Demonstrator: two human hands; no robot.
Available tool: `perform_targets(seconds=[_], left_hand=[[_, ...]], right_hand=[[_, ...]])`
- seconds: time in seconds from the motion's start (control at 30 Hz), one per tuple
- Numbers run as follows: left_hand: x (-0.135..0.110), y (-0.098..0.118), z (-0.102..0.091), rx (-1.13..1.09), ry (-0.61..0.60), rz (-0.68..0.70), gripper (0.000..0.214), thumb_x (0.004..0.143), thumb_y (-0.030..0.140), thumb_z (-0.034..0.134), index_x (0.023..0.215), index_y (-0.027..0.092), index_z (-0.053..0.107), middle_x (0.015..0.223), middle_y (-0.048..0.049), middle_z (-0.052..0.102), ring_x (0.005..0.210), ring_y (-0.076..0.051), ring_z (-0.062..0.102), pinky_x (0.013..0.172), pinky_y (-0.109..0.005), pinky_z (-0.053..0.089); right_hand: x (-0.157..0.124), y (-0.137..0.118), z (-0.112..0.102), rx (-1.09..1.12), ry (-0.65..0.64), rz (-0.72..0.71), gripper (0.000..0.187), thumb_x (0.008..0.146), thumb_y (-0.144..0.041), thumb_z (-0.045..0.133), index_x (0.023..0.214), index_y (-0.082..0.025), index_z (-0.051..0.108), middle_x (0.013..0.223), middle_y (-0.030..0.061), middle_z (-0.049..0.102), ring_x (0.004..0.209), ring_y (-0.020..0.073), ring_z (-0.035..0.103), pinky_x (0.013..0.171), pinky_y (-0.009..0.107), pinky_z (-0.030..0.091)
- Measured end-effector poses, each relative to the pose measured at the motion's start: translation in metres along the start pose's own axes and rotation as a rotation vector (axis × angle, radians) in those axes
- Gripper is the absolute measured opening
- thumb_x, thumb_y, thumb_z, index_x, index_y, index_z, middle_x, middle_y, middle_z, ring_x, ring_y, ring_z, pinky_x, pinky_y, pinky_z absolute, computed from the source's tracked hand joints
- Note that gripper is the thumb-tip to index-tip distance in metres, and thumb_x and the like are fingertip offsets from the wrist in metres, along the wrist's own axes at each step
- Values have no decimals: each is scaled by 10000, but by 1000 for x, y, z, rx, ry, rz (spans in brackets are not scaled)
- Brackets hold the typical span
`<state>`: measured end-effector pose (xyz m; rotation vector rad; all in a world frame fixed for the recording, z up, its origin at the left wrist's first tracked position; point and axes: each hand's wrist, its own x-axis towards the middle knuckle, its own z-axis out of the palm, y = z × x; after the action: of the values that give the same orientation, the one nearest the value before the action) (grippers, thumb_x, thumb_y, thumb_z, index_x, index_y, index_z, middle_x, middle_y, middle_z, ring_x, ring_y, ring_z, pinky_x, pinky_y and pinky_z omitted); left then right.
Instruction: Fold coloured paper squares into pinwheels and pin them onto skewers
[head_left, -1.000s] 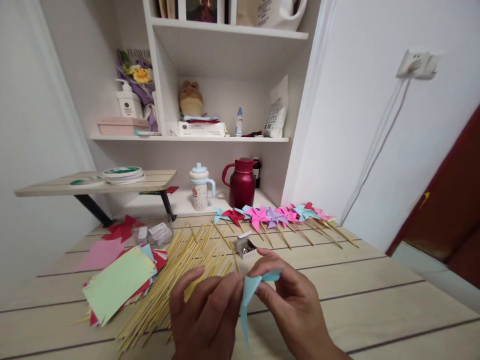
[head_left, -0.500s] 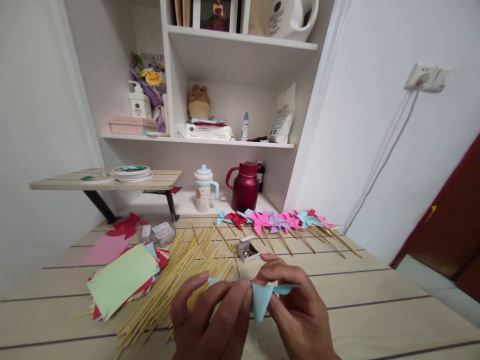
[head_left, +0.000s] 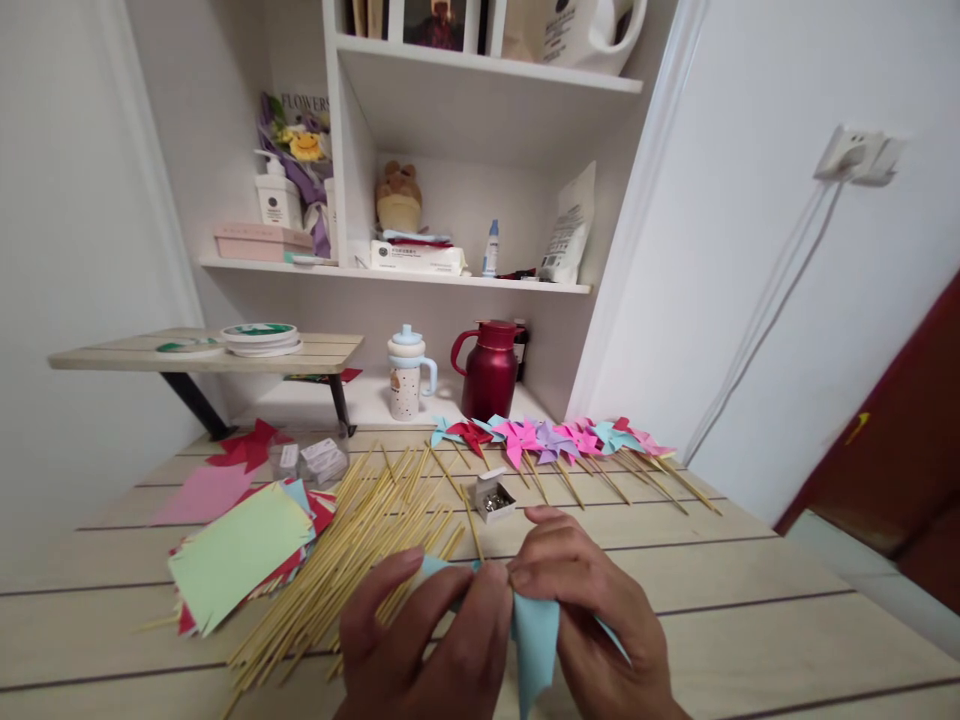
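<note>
A light-blue paper pinwheel (head_left: 535, 650) is pinched between my two hands near the table's front edge. My left hand (head_left: 431, 640) grips it from the left, its fingertips pressed together at the middle, with a blue corner showing behind the fingers. From the other side my right hand (head_left: 600, 620) holds it, thumb and forefinger meeting the left fingertips. One blade hangs down between the hands; another sticks out under the right palm. The pinwheel's centre is hidden by the fingers. Just beyond stands a small open white box (head_left: 494, 498) of metal pins.
Many thin wooden sticks (head_left: 337, 570) lie left of my hands, beside a stack of coloured paper (head_left: 240, 555). Finished pinwheels (head_left: 555, 442) on sticks line the back right. Behind are a red jug (head_left: 490, 372), a speckled cup (head_left: 406, 385) and a small raised shelf (head_left: 322, 352).
My right fingers have closed in toward the left fingertips at the pinwheel's centre. The blue blade between the hands now hangs lower and shows more of its surface.
</note>
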<state>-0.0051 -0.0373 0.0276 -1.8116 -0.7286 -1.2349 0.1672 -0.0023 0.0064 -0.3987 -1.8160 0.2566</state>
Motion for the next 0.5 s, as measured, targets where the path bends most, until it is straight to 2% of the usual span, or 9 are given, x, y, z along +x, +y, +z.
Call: perform_targets(seconds=[0.27, 0.43, 0.5], left_hand=[[-3, -1, 3, -42, -3, -12, 190, 868, 38, 577, 865, 164, 719, 811, 33, 780, 744, -72, 684, 1093, -316, 330], [-13, -2, 4, -106, -15, -24, 197, 817, 15, 598, 937, 115, 718, 877, -29, 775, 843, -118, 681, 1088, -383, 320], [-13, -3, 3, -102, -32, -7, 201, 821, 20, 599, 953, 115, 717, 889, -30, 775, 851, -120, 682, 1096, -387, 312]], right_hand=[[1, -1, -4, -20, -30, 0, 320, 867, -42, 544, 1022, -301, 653, 873, 5, 725, 767, 192, 675, 992, 510, 408], [-3, 1, 4, 65, 138, 73, 325, 853, -52, 613, 1052, -309, 608, 837, -28, 694, 752, 170, 664, 1023, 469, 395], [-3, 2, 6, 73, 142, 79, 335, 853, -51, 618, 1064, -311, 604, 843, -32, 693, 753, 164, 662, 1035, 460, 383]])
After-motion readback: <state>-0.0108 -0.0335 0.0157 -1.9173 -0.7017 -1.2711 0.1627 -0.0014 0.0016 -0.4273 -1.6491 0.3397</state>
